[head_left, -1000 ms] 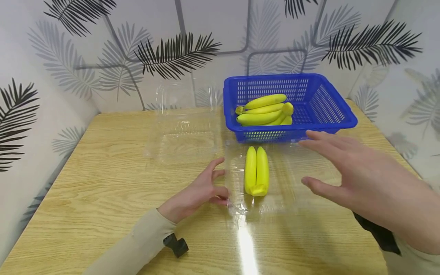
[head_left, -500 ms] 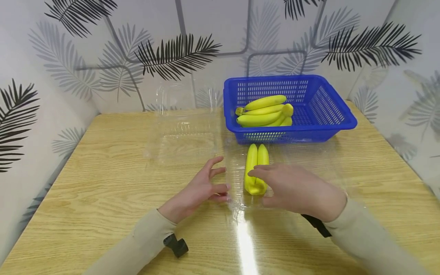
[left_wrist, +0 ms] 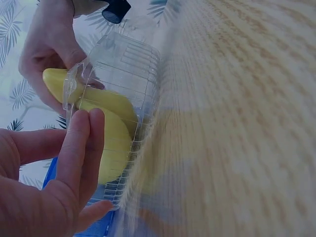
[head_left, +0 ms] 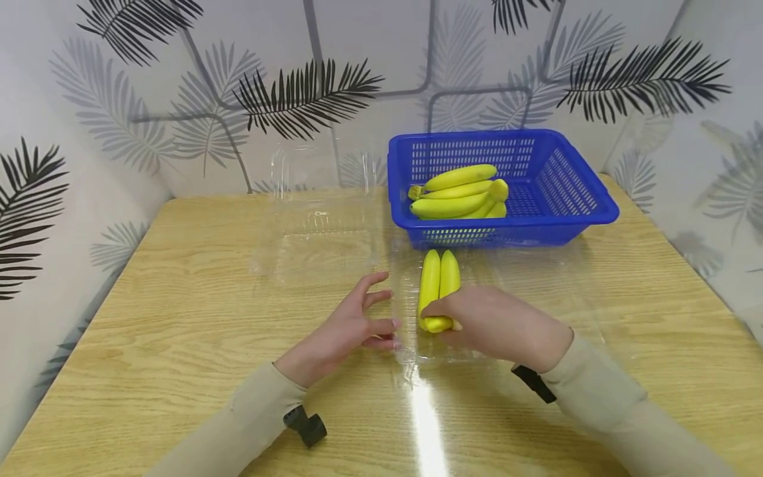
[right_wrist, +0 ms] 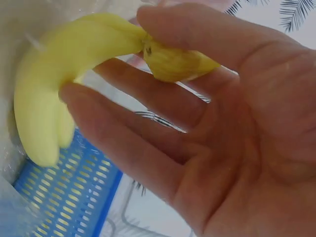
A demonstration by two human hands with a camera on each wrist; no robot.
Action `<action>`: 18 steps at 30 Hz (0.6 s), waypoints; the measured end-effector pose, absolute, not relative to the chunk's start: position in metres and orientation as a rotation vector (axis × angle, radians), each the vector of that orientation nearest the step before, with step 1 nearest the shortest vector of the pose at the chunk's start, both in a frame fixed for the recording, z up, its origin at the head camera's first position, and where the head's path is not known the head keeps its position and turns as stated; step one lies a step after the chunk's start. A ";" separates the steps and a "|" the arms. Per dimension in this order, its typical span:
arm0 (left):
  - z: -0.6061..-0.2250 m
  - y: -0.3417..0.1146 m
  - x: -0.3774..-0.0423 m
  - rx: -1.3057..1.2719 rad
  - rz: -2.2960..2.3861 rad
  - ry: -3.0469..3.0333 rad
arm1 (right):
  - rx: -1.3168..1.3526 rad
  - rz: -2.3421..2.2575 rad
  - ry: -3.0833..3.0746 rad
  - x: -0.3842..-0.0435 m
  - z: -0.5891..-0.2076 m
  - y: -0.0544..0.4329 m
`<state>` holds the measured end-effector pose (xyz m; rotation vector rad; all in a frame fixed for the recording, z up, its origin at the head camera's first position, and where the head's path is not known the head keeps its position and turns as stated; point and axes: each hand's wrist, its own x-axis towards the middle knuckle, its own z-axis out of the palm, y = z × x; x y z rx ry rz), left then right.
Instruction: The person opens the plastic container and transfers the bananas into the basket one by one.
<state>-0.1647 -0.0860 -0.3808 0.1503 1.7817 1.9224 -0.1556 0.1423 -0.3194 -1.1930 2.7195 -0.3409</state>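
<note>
A pair of yellow bananas (head_left: 430,281), joined at the stem, lies in a clear plastic clamshell box (head_left: 405,344). My right hand (head_left: 495,324) pinches the pair by the stem end, thumb on the stem and fingers curled along the side, as the right wrist view shows (right_wrist: 182,123). My left hand (head_left: 352,324) stays at the box's left side with loosely spread fingers. In the left wrist view its fingertips (left_wrist: 79,118) lie right against the clear wall. Part of the stem end is hidden behind the right hand in the head view.
Behind the box stands a blue plastic basket (head_left: 572,218) with several bananas (head_left: 453,205) in it. A second clear clamshell box (head_left: 324,255) stands open at the back left. Both sit on a wooden table (head_left: 179,318) before a leaf-patterned wall covering (head_left: 298,40).
My right hand has come in from the right and taken hold of the bananas at the stem, shifting them slightly left. My left hand has stayed almost still.
</note>
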 end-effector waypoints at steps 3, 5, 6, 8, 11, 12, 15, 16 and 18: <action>-0.381 -0.086 -0.165 0.156 1.919 1.785 | -1.191 -0.320 2.748 -0.156 -0.314 0.144; -0.381 -0.086 -0.164 0.156 1.922 1.783 | -1.189 -0.305 2.774 -0.156 -0.312 0.145; -0.382 -0.086 -0.164 0.158 1.923 1.782 | -1.179 -0.308 2.783 -0.156 -0.312 0.145; -0.381 -0.086 -0.164 0.154 1.926 1.780 | -1.160 -0.321 2.793 -0.157 -0.311 0.145; -0.381 -0.086 -0.164 0.151 1.929 1.778 | -1.135 -0.345 2.798 -0.158 -0.310 0.145; -0.381 -0.086 -0.164 0.151 1.928 1.779 | -1.131 -0.356 2.799 -0.158 -0.310 0.145; -0.381 -0.086 -0.164 0.146 1.924 1.780 | -1.135 -0.389 2.799 -0.159 -0.309 0.146; -0.381 -0.086 -0.164 0.146 1.922 1.781 | -1.140 -0.399 2.799 -0.159 -0.308 0.146; -0.381 -0.086 -0.164 0.144 1.917 1.783 | -1.143 -0.435 2.794 -0.159 -0.307 0.146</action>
